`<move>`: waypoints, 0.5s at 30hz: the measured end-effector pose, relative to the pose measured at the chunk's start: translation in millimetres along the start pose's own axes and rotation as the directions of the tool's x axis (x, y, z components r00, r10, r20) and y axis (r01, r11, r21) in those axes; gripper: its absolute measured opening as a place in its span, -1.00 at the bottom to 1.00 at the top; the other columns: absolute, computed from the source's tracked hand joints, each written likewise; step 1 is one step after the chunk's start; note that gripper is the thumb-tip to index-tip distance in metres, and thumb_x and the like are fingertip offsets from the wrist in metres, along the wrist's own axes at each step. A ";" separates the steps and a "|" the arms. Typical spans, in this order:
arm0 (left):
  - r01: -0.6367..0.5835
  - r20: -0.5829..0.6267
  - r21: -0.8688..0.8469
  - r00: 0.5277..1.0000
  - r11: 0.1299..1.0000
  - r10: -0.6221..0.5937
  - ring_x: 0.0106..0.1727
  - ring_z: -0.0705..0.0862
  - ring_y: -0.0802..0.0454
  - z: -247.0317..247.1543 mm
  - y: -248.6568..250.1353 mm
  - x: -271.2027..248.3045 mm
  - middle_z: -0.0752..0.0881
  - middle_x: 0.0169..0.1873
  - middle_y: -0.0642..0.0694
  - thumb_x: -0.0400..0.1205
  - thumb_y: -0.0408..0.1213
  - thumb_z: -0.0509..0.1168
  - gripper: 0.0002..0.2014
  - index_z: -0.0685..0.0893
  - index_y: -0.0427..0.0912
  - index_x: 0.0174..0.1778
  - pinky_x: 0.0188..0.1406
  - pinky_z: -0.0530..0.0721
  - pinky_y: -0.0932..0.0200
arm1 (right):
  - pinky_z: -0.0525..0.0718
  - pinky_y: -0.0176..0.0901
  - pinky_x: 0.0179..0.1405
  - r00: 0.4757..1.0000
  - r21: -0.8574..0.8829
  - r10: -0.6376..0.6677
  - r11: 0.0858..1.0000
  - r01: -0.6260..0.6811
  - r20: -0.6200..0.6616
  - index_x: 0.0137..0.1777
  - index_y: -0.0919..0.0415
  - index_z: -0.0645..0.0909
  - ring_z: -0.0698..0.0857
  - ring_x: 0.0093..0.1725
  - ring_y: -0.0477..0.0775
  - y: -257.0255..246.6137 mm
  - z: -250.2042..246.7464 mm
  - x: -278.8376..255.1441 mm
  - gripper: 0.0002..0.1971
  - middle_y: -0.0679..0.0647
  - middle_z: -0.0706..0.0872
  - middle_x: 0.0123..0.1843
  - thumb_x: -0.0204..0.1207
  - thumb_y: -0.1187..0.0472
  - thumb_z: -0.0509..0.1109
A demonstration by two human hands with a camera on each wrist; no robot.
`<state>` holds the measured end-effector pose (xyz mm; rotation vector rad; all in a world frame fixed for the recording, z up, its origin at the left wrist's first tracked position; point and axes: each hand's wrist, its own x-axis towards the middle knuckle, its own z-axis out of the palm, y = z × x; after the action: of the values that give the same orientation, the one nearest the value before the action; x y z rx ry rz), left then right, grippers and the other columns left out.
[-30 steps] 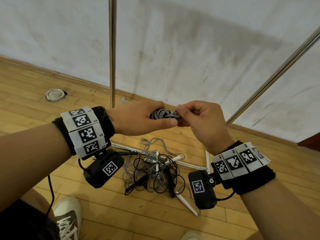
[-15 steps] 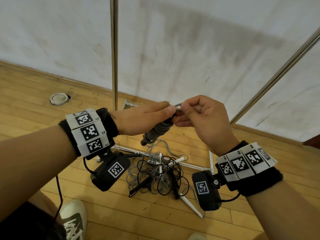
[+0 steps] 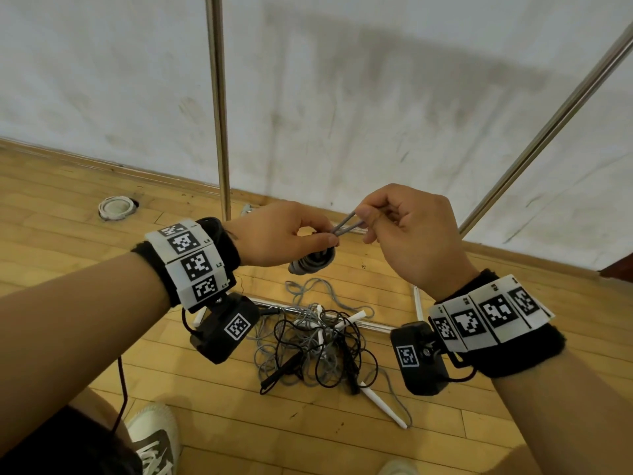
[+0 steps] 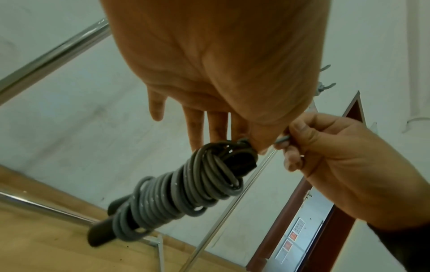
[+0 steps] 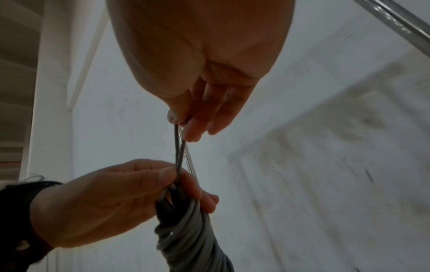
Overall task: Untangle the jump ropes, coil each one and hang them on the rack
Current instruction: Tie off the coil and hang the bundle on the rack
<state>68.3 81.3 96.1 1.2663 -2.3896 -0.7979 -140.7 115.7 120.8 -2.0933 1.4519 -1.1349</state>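
My left hand [image 3: 325,234] pinches the top of a coiled grey jump rope [image 3: 311,262], which hangs below it, wound tightly round its dark handles [image 4: 100,233]. Just to its right, my right hand [image 3: 366,221] pinches a short doubled loop of grey rope [image 3: 346,226] that leads out of the coil's top [image 5: 179,145]. The loop is taut between the two hands. On the floor below lies a tangle of black and grey ropes [image 3: 315,344] with white handles [image 3: 383,406]. The rack's upright steel pole [image 3: 217,97] stands behind the hands, and a slanted pole [image 3: 548,125] runs up to the right.
The rack's base bar [image 3: 370,325] lies on the wooden floor under the tangle, close to the white wall. A round white floor fitting [image 3: 116,209] sits at the left. My shoes [image 3: 154,437] are at the bottom edge. A dark red door frame [image 4: 309,211] is at the right.
The coil has swung from lying level between the hands to hanging down from my left hand. My right hand has drawn a loop of grey rope out toward the upper right.
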 end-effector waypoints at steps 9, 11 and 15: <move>-0.021 0.009 0.064 1.000 0.998 0.021 0.01 0.70 -0.03 7.2 -2.9 -2.0 0.70 -0.01 0.16 0.69 0.09 0.26 -0.69 0.81 0.04 0.13 0.10 0.63 -0.20 | 0.71 -0.04 -0.26 0.999 -0.122 -0.038 0.992 0.041 0.027 -0.13 0.18 0.73 0.75 -0.41 -0.18 -9.4 -13.9 0.0 -0.93 -0.08 0.74 -0.36 0.58 0.27 0.44; -0.043 -0.031 0.031 0.999 0.999 0.044 0.00 0.70 0.00 6.2 0.8 -4.5 0.70 -0.02 0.15 0.69 0.01 0.31 -0.73 0.83 -0.02 0.11 0.09 0.63 -0.18 | 0.71 -0.09 -0.26 0.999 -0.084 -0.036 0.996 0.036 0.002 -0.13 0.17 0.73 0.75 -0.41 -0.18 -14.4 -15.7 0.3 -0.93 -0.11 0.74 -0.36 0.58 0.27 0.45; -0.105 -0.145 -0.151 0.986 0.983 0.083 0.07 0.72 0.19 -6.6 14.7 -9.5 0.78 -0.01 0.15 0.62 -0.19 0.46 -0.92 0.80 0.08 -0.01 0.21 0.65 -0.04 | 0.73 -0.17 -0.27 0.999 0.003 -0.047 0.999 0.047 -0.026 -0.12 0.13 0.70 0.74 -0.39 -0.16 -30.1 -22.2 8.0 -0.94 -0.09 0.75 -0.34 0.59 0.24 0.45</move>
<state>67.4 93.7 110.0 1.1006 -2.2113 -0.8252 -138.1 124.3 158.0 -2.1280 1.4181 -1.1859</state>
